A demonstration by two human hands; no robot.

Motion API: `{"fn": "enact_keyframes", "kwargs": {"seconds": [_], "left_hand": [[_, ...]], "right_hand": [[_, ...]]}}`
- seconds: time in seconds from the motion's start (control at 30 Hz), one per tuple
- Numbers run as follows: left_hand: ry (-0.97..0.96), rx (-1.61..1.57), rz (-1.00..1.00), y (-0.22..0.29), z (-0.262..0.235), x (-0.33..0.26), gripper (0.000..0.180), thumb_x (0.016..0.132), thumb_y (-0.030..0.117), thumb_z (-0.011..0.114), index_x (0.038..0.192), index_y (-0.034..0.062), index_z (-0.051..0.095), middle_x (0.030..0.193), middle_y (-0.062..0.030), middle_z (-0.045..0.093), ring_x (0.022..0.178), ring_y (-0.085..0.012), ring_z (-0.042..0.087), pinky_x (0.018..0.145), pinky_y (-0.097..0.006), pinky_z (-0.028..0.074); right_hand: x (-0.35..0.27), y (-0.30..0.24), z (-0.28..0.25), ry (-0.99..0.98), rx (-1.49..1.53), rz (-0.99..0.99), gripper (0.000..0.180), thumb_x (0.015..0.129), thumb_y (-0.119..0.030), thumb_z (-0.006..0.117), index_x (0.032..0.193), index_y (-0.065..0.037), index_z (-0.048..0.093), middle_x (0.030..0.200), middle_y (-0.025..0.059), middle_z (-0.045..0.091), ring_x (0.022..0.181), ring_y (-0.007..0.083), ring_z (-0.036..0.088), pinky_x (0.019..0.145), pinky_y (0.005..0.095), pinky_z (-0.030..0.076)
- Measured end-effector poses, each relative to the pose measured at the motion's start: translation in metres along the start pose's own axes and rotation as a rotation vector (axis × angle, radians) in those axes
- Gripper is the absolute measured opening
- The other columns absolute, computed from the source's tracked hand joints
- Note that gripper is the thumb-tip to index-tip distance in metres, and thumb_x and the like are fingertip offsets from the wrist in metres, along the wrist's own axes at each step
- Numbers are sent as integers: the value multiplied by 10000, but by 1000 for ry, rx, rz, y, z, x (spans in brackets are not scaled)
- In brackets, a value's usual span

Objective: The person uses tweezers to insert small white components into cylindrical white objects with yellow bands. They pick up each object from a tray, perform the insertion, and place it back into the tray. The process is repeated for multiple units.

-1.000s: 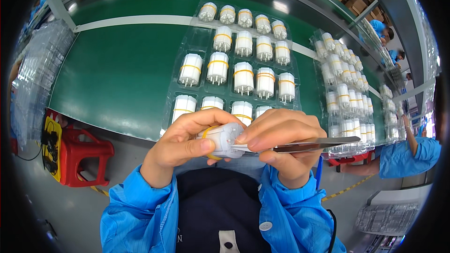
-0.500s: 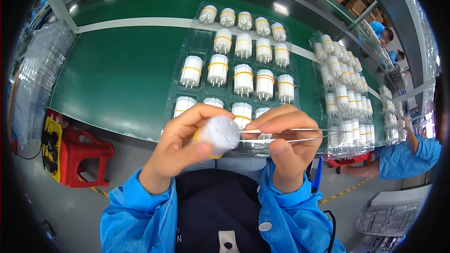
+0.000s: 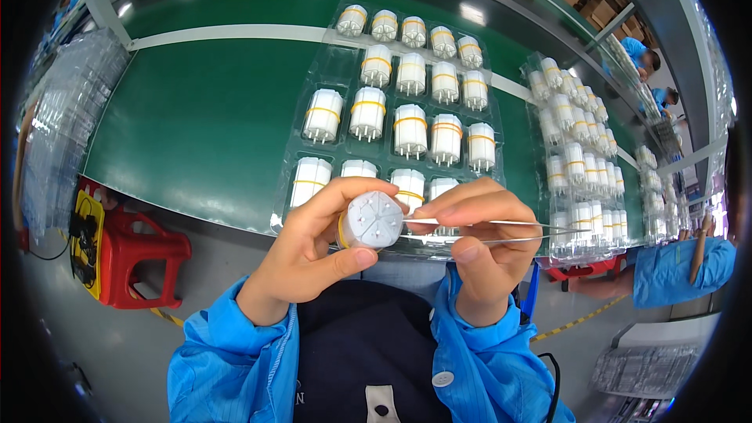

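My left hand (image 3: pixel 313 254) holds a small white cylindrical part (image 3: pixel 374 220) with a yellow band, its flat round end with several small holes turned toward me. My right hand (image 3: pixel 482 247) grips metal tweezers (image 3: pixel 509 232) that lie level, their tips pointing left and touching the part's right side. Both hands are raised just in front of the near edge of the green table (image 3: pixel 211 117). Behind them lies a clear plastic tray (image 3: pixel 313 78) holding several like white parts with yellow bands, pins pointing toward me.
A second clear tray (image 3: pixel 583 149) full of white parts lies to the right. Stacked clear trays (image 3: pixel 59 125) stand at the left table end. A red stool (image 3: pixel 137 254) stands below on the floor. A co-worker's blue sleeve (image 3: pixel 677 270) reaches in at the right.
My left hand has turned the white part from lying sideways until its round end faces me. The tweezers stayed level and rose slightly with both hands.
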State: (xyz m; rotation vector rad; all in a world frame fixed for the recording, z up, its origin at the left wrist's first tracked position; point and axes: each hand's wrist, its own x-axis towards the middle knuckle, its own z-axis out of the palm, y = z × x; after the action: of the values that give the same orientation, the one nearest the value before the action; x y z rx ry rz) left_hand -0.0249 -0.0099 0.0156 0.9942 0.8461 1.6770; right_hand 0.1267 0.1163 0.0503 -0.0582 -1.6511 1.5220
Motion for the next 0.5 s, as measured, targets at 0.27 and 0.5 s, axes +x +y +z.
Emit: {"fn": "enact_keyframes", "kwargs": {"seconds": [0.27,0.5], "left_hand": [[25,331,226,2,0,3,566,815,73,718,1335,-39,524,1164,-122,549,1067,-203,552,930,-309,428],[53,500,296,-1,2,4,569,784,31,709,1323,-37,540,1142,-146,550,1034,-227,564,888,-310,446]], "right_hand": [[1,-8,6,-47,-223,-121,231,758,-36,745,971,42,703,906,176,711,835,251,686,730,322,541],[2,-7,12,-40,-254,-20,182,773,17,725,953,37,701,895,162,711,816,241,689,717,304,540]]}}
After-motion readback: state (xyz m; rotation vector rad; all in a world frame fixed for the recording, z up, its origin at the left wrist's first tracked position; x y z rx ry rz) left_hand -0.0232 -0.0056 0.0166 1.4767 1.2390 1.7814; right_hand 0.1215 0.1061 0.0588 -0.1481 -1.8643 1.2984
